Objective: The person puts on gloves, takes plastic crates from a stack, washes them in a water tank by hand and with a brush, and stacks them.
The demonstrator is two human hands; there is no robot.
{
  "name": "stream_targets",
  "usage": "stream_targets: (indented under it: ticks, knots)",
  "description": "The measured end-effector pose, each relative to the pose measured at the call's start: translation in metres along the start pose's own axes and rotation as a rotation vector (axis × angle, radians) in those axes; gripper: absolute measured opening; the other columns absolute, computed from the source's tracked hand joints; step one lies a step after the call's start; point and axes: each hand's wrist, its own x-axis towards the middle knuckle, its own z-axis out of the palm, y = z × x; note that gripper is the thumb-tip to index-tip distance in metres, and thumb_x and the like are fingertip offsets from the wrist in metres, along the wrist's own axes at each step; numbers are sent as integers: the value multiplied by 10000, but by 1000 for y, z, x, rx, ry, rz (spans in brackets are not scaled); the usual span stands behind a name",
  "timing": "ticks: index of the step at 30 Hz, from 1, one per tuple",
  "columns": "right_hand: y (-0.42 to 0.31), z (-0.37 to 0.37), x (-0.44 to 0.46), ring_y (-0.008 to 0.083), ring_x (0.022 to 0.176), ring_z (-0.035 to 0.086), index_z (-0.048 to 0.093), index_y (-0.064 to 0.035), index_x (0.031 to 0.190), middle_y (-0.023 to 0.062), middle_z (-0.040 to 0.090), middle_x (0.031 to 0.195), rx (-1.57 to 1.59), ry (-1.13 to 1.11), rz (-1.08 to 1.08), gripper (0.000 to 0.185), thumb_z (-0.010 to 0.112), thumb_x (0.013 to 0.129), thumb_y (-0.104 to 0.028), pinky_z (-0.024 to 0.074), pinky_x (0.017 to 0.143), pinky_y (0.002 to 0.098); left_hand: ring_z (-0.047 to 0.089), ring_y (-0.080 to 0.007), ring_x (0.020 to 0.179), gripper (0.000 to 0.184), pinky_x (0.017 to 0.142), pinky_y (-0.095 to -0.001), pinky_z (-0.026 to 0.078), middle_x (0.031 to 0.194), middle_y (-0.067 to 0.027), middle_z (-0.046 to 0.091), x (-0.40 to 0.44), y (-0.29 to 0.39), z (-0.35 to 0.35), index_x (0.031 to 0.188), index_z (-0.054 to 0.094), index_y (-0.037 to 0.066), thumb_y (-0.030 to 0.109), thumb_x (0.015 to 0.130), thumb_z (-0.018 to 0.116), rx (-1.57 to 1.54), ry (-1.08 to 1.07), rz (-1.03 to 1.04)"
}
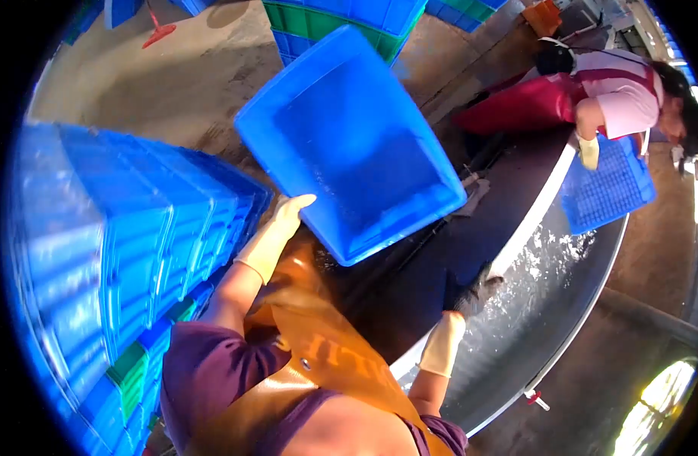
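A blue plastic bin (349,144) is held up and tilted, its inside facing the camera. My left hand (292,213), in a pale yellow glove, grips the bin's near left rim with the thumb over the edge. Over the rim of a large dark round tub (516,334) is my right hand (452,323), also in a pale glove. Something dark and blurred (471,292) lies at its fingers, which are hidden. White foam or splashing water shows in the tub.
Tall stacks of blue bins (136,220) stand close on the left. More blue and green crates (349,23) are at the top. Across the tub, a co-worker in a red apron (531,102) bends over a blue perforated basket (607,182).
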Motion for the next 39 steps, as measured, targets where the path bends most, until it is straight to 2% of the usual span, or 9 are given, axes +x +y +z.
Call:
stream_targets:
  ticks: [4,6,13,24,31,32,35,37,39]
  knots:
    - [6,25,6,346,1403,239,371,-120,1431,257,180,1519,245,17,13,731,710,784,-91,319,1100,384,590,-307,1027,529,931,-429,484,1145,-134,601,83,-38,-73,1213,549,6,-5,702,686,-98,183,-47]
    - [10,46,9,335,1428,178,451,-116,1379,245,153,1532,763,78,220,668,682,767,17,294,1112,418,583,-314,1037,555,933,-434,485,1167,-125,588,127,-61,-99,1236,534,16,-20,706,695,-94,305,-68]
    - [-20,25,18,339,1404,266,537,-39,1302,218,412,1427,53,17,11,601,640,717,54,250,1122,401,577,-326,1058,519,874,-515,510,1212,-141,561,242,-123,-140,1255,525,121,-72,783,624,-131,784,-192]
    - [-17,30,23,404,1389,262,545,-21,1283,178,505,1360,-43,-13,21,519,659,777,-3,264,1124,469,578,-337,1065,503,840,-538,528,1255,-111,542,340,-94,-174,1274,484,131,7,823,668,-192,718,-168]
    - [-14,24,17,433,1405,168,534,-106,1316,344,208,1474,211,14,18,583,643,759,30,291,1113,459,579,-360,1084,564,919,-442,502,1241,-139,569,276,-61,-151,1336,454,96,231,847,700,-388,847,-360]
    - [-11,29,12,349,1400,272,547,-77,1295,189,440,1416,252,88,50,603,693,719,27,279,1122,400,581,-360,1080,580,925,-428,499,1232,-140,577,256,-52,-144,1343,452,92,263,849,703,-358,819,-354]
    - [-30,3,11,343,1402,270,558,-155,1298,208,362,1464,233,62,7,621,711,716,-1,294,1114,374,622,-353,951,416,782,-442,510,1002,-184,642,165,-25,-132,1100,591,48,358,833,671,1233,190,-66]
    - [-4,20,4,342,1388,298,561,-174,1296,204,367,1463,279,209,-72,620,732,716,-33,320,1097,361,645,-356,788,243,694,-475,515,762,-175,648,95,14,-66,880,607,42,239,749,662,1761,-104,122]
    - [7,49,8,341,1346,343,550,-195,1303,203,383,1446,306,343,-115,616,737,726,-93,356,1057,350,635,-280,904,240,775,-417,525,926,-147,654,47,12,-86,986,630,44,178,789,657,718,-365,50]
